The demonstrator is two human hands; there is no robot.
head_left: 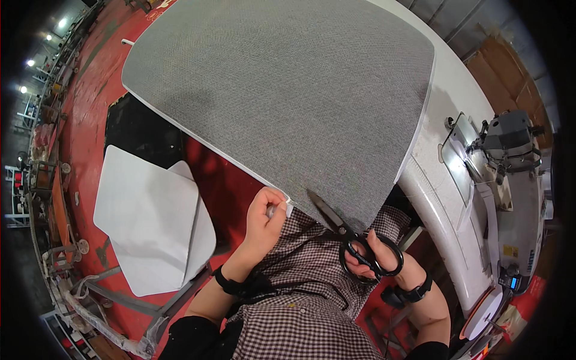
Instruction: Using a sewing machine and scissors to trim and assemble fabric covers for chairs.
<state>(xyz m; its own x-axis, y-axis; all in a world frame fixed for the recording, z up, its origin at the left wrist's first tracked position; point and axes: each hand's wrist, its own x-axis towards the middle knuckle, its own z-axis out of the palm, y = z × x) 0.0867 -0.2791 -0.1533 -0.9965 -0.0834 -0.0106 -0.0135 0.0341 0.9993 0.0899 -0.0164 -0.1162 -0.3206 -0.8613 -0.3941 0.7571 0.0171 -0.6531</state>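
Observation:
A large grey woven mat (pixel 282 102) with white edging along its sides spreads across the table in front of me, its near corner hanging toward my lap. My left hand (pixel 267 222) pinches the end of the white edging strip (pixel 288 207) at the mat's near left edge. In my right hand (pixel 375 255) is a pair of black-handled scissors (pixel 339 225), thumb and fingers through the loops. Their dark blades point up and left and lie over the mat's near edge, close to my left hand. Whether any material sits between the blades I cannot tell.
On the right stands an industrial sewing machine (pixel 510 141) beside the white tabletop (pixel 435 210). A reel of white tape (pixel 483 315) sits at the lower right. White panels (pixel 150 222) are stacked on a metal-framed stand at the left, above the red floor (pixel 90 120).

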